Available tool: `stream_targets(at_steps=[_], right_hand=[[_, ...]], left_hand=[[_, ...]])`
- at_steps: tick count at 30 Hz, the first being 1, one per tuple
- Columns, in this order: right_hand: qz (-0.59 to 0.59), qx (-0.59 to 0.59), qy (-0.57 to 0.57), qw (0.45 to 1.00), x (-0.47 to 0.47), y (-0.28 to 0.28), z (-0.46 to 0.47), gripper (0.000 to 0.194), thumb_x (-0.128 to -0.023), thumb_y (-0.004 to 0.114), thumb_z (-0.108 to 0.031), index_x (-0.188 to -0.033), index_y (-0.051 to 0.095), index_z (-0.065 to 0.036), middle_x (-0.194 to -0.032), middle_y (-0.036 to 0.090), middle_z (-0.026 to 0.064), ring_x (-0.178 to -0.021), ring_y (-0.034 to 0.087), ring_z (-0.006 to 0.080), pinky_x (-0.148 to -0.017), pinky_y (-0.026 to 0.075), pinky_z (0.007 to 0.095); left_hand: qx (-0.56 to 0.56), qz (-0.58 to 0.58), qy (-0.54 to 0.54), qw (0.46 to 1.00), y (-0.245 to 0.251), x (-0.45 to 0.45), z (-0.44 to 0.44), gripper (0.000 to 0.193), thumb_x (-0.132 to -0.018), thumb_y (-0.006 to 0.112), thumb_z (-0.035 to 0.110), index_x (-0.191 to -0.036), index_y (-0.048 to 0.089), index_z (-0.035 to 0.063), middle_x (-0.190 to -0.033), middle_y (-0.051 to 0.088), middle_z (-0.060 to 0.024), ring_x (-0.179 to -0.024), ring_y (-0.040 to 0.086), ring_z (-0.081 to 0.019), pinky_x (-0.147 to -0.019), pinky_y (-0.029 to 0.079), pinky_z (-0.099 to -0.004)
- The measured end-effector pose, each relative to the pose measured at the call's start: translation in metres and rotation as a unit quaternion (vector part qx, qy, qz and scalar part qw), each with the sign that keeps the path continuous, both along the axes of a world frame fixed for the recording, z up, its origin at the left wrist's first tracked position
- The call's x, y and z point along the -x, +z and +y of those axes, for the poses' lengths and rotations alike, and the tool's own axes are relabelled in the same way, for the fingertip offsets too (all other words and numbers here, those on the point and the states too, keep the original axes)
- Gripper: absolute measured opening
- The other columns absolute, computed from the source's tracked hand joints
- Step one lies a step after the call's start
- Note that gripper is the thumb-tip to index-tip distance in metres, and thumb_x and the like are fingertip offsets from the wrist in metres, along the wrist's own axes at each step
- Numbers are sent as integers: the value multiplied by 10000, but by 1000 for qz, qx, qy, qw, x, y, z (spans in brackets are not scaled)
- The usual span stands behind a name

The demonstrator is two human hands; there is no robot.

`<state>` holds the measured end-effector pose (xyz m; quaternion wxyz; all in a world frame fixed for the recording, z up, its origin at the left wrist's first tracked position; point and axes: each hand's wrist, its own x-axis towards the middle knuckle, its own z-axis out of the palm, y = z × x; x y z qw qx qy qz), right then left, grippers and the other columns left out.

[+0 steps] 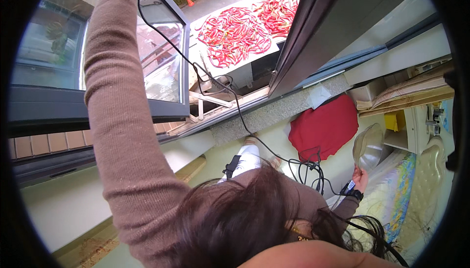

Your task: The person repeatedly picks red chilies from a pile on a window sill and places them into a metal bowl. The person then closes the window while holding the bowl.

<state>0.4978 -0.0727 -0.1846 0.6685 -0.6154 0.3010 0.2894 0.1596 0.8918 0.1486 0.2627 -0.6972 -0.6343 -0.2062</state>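
Note:
My right hand [360, 178], at the right, grips the rim of a shiny round basin [368, 147], which is tilted on its side. My left arm, in a brown knitted sleeve [117, 84], stretches up past the open window, and its hand is out of view beyond the top edge. Outside the window, many red chili peppers [235, 35] lie spread on a white sheet, with a second spread of red chili peppers [277, 13] beside them. A black cable [238, 108] runs from near my left wrist down towards my right wrist.
Two grey-framed window sashes, left [186, 66] and right [312, 36], stand open. A metal window stay [211, 99] lies at the sill. Below the stone ledge [279, 108] is a red cloth-covered thing [326, 128]. To the right are a cabinet [410, 130] and a bed with patterned bedding [400, 194].

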Motion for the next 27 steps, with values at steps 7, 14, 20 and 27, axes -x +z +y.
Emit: stream_targets(at_steps=[7, 14, 20, 27], right_hand=[[-68, -88, 33, 993, 19, 2, 27, 204, -843, 509, -63, -1032, 543, 7, -930, 642, 130, -765, 637, 204, -600, 534, 261], [28, -27, 44, 998, 39, -30, -46, 161, -830, 517, -60, -962, 558, 23, -893, 650, 134, -706, 637, 194, -545, 524, 229], [70, 4, -17, 997, 37, -34, -76, 229, -838, 499, -53, -1023, 555, 68, -913, 644, 172, -693, 633, 186, -531, 518, 215], [3, -59, -16, 998, 13, -25, 0, 322, -861, 434, -41, -1150, 483, 93, -1033, 616, 210, -828, 645, 239, -613, 558, 263]], left_hand=[[1, 0, -13, 1000, 6, -9, 0, 284, -808, 511, 189, -1012, 647, 46, -1097, 571, -225, -908, 597, -392, -539, 437, -559], [-10, 14, -10, 1000, -1, -16, -5, 283, -796, 524, 186, -1009, 648, 46, -1109, 557, -239, -895, 591, -413, -490, 426, -577], [-17, 51, 0, 999, 2, -19, -14, 282, -786, 536, 183, -1006, 649, 46, -1119, 545, -251, -884, 586, -430, -448, 417, -593], [-27, 106, 21, 994, 14, -24, -22, 282, -775, 550, 180, -1002, 649, 46, -1130, 531, -265, -871, 580, -450, -399, 406, -611]])
